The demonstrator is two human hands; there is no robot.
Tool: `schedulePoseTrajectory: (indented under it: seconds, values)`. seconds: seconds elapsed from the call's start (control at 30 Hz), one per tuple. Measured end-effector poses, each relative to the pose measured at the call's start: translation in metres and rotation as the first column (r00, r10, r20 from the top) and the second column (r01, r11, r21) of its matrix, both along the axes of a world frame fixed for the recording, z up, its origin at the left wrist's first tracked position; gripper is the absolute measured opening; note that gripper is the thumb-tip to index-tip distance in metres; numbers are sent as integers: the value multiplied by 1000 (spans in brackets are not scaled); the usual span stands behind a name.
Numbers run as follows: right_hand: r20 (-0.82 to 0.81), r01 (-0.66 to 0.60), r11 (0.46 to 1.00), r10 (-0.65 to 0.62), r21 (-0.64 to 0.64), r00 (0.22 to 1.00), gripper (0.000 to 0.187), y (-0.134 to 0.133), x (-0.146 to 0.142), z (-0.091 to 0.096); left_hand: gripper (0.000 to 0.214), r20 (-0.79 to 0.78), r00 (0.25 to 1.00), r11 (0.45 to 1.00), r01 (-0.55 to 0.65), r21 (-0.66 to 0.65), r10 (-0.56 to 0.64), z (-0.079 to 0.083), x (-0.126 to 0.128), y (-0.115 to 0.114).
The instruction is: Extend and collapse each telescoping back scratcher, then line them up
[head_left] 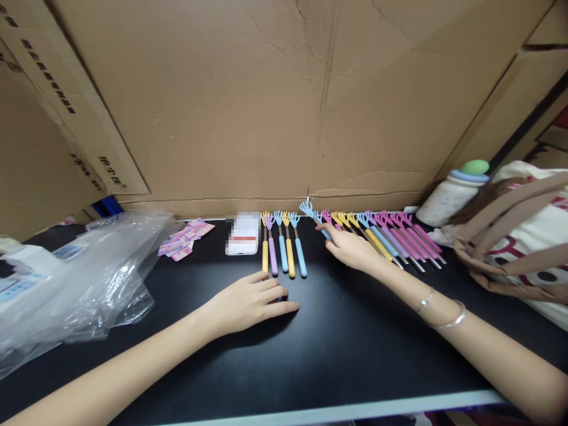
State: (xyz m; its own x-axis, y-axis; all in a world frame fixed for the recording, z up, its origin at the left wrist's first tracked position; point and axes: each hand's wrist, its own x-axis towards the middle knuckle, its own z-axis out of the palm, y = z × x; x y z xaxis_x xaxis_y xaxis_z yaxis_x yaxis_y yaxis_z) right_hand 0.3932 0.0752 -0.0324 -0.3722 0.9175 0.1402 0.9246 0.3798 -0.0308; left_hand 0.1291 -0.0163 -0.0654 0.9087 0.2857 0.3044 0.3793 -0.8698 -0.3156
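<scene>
Right hand [350, 247] pinching one blue scratcher [316, 220] at left end of far-right pile [394, 239]. Left hand [248, 300] flat, holding nothing, just near sorted row [284, 248]. Lift clear; lay parallel, heads far, beside row.

A: Far side, what's logged?
B: Cardboard sheets [275, 94] stand along the back of the black worktop [337, 349].
A: Left end?
B: Crumpled clear plastic bags [84, 278]. Past them, toward the far edge, a small heap of pink cards [184, 238]; right of those, a white box [242, 235] with a red stripe, label blurred.
A: Right end?
B: White bottle [452, 198] with a green cap, far corner. Nearer, a cream tote bag [528, 242], brown straps, at the worktop's right edge.
</scene>
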Motion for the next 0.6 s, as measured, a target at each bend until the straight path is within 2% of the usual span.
schedulePoseTrajectory:
  seconds: [0.3, 0.6]
  values:
    - [81, -33, 996, 40, -78, 996, 45, 2, -29, -6, 32, 22, 999, 998, -32, -56, 33, -2, 0, 0]
    - [109, -63, 998, 65, -21, 992, 43, -3, -34, -20, 32, 21, 999, 997, -38, -60, 40, -3, 0, 1]
